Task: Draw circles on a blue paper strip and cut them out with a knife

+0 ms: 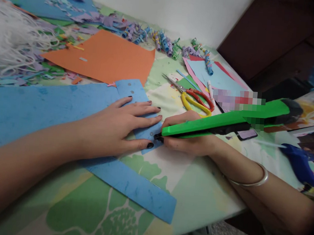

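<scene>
The worktop (pixel 211 193) is covered by a cloth printed with green leaf shapes and fills most of the view. On it, at the left, lies a large sheet of blue paper (pixel 39 105), with a long blue strip (pixel 138 193) running from under it toward the near edge. Beyond that lies an orange sheet (pixel 107 58), and along the far edge there is a scatter of paper scraps and small curled rolls (pixel 162 42) in blue, purple and green. A mass of white threads (pixel 14 39) sits at the far left.

The left hand (pixel 118 129) lies flat on a narrower blue strip (pixel 140 109) that carries small punched dots, fingers spread and pressing it down; its grip is released, holding nothing. The right hand (pixel 190 141), just beside the left fingertips, has its grip clenched around a long green tool (pixel 226 120), whose dark tip rests on the near end of that dotted strip. A thin bangle (pixel 251 181) circles the right wrist.

Behind the right hand lie scissors (pixel 194 97) with yellow and red handles, blades pointing left. Near them a white pen (pixel 210 90) rests on a pale blue sheet (pixel 216 77).
</scene>
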`<state>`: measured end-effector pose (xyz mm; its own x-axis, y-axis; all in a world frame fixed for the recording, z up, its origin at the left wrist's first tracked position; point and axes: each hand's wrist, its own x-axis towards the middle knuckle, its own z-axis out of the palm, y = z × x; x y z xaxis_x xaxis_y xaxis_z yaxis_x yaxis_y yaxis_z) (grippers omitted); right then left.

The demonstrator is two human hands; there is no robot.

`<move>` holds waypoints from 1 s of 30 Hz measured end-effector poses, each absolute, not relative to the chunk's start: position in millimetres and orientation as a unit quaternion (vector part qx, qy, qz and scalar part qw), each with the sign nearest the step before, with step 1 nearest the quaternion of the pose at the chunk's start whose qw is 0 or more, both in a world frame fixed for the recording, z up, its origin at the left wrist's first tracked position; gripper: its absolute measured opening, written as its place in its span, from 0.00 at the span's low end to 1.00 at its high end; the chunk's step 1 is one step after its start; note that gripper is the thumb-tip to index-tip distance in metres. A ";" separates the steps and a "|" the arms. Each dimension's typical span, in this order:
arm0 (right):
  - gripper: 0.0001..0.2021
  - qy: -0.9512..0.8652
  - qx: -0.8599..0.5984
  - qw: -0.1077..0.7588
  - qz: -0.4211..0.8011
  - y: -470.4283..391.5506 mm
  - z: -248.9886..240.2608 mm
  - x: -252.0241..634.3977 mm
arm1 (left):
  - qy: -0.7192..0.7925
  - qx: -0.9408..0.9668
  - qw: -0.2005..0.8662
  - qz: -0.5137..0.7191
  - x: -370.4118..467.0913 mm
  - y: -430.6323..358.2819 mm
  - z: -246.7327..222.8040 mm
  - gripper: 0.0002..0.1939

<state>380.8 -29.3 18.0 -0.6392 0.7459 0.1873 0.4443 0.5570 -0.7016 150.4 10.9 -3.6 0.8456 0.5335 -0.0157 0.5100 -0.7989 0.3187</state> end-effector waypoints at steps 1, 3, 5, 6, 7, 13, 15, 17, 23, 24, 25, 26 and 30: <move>0.06 -0.853 -0.351 0.239 0.305 -30.0 18.2 379.9 | 0.275 0.947 0.158 0.039 150.3 10.9 -3.4 0.33; 0.06 -0.857 -0.353 0.241 0.287 -30.9 18.1 378.7 | 0.275 0.947 0.158 0.043 149.8 11.3 -3.9 0.33; 0.07 -0.859 -0.355 0.243 0.275 -30.8 17.8 378.3 | 0.273 0.948 0.156 0.048 149.2 12.1 -5.1 0.32; 0.07 -0.861 -0.351 0.245 0.275 -30.4 17.6 378.4 | 0.270 0.949 0.153 0.053 148.8 12.6 -5.7 0.32; 0.07 -0.863 -0.342 0.247 0.279 -29.9 17.4 378.7 | 0.267 0.950 0.151 0.057 148.4 13.0 -6.3 0.32; 0.06 -0.854 -0.345 0.247 0.299 -29.2 17.4 379.7 | 0.260 0.953 0.148 0.057 146.2 13.3 -5.3 0.32; 0.07 -0.848 -0.352 0.250 0.307 -30.1 17.8 379.5 | 0.260 0.952 0.150 0.057 145.8 12.7 -4.0 0.32; 0.08 -0.848 -0.355 0.239 0.314 -30.7 18.2 379.2 | 0.261 0.952 0.151 0.051 145.7 12.0 -2.8 0.31; 0.07 -0.845 -0.344 0.261 0.316 -29.1 15.6 379.2 | 0.260 0.953 0.150 0.050 146.0 11.4 -1.8 0.32; 0.07 -0.847 -0.336 0.263 0.318 -28.8 15.2 379.6 | 0.260 0.953 0.150 0.050 145.9 11.5 -2.0 0.32; 0.07 -0.849 -0.331 0.263 0.317 -28.6 14.9 380.1 | 0.261 0.953 0.149 0.049 145.8 11.6 -2.3 0.32; 0.07 -0.852 -0.325 0.264 0.314 -28.5 14.7 380.6 | 0.261 0.953 0.149 0.049 145.8 11.8 -2.7 0.32; 0.06 -0.857 -0.333 0.256 0.299 -29.0 15.9 381.4 | 0.257 0.953 0.149 0.053 146.4 12.6 -3.9 0.31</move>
<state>381.4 -29.0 15.9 -0.6481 0.7231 0.2389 0.4171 0.5995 -0.6832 146.4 12.6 -3.9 0.8619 0.5064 0.0249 0.4747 -0.8233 0.3112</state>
